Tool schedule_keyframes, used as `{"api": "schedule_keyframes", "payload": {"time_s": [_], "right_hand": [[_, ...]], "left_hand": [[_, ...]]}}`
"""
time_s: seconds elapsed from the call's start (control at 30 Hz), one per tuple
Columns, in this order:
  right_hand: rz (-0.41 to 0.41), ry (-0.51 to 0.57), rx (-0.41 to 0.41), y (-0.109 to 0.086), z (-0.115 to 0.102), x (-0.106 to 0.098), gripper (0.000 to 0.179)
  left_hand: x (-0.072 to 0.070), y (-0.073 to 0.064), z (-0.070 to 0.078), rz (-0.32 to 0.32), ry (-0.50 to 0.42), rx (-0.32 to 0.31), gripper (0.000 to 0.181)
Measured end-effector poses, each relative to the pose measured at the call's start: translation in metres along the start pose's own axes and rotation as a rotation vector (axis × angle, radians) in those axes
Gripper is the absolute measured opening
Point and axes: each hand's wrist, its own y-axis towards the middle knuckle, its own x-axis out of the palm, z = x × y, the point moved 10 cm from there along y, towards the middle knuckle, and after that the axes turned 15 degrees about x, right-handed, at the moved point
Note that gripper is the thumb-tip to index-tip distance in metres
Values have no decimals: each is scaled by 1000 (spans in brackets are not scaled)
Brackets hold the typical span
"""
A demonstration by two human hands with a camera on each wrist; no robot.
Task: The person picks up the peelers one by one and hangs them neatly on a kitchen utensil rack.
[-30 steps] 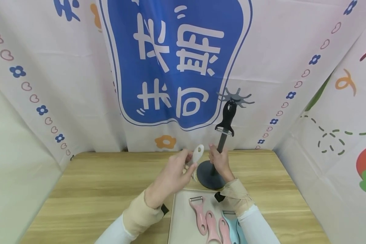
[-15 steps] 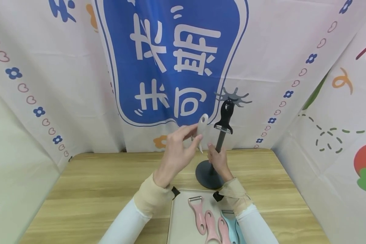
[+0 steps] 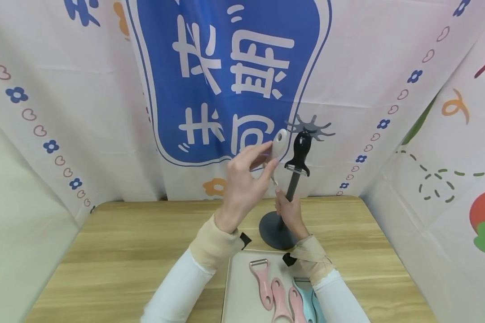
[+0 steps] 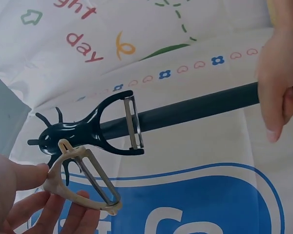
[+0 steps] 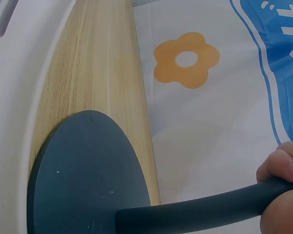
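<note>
My left hand (image 3: 246, 181) pinches a white peeler (image 3: 280, 142) by its handle, blade end down, just left of the top of a dark utensil stand (image 3: 293, 186). In the left wrist view the peeler's cream frame and metal blade (image 4: 100, 178) show in front of the stand's hooks. A black peeler (image 3: 300, 150) hangs from the hooked top (image 3: 311, 128), its blade alongside the pole. My right hand (image 3: 292, 213) grips the pole low down. In the right wrist view the round base (image 5: 88, 170) and the lower pole (image 5: 195, 212) are visible.
A cream tray (image 3: 240, 287) lies in front of the stand. On it are pink peelers (image 3: 262, 285) and blue peelers (image 3: 306, 298), partly hidden by the right sleeve. Behind the wooden table (image 3: 145, 251) hangs a printed cloth (image 3: 359, 67).
My left hand has risen from near the table with the white peeler and moved right, close to the hooks. The right hand stays on the pole.
</note>
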Motion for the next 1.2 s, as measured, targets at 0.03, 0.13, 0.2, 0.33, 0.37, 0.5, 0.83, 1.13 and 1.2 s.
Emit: {"api": "schedule_keyframes", "payload": {"time_s": [0.03, 0.13, 0.2, 0.33, 0.37, 0.5, 0.83, 1.13, 1.2], "right_hand": [[-1, 2, -4, 0, 0, 0, 57], [-4, -5, -18, -1, -2, 0, 58], [-5, -13, -23, -1, -3, 0, 58], [-3, -27, -25, -1, -4, 0, 59], [-3, -28, -25, -1, -4, 0, 59], [-5, -29, -30, -1, -4, 0, 59], [1, -16, -14, 0, -1, 0, 58], [-1, -7, 0, 0, 0, -1, 57], [-2, 2, 3, 0, 1, -1, 57]], "left_hand": [[0, 3, 0, 9, -3, 2, 39], [2, 9, -1, 32, -21, 10, 38], [3, 12, -1, 39, -30, 17, 38], [7, 15, -1, 40, -33, 28, 37], [7, 15, -1, 41, -30, 30, 37], [10, 17, -3, 39, -26, 40, 36], [21, 18, -7, 36, -26, 70, 33], [29, 16, -11, -3, -14, 76, 34], [31, 15, -12, -12, -16, 75, 35]]}}
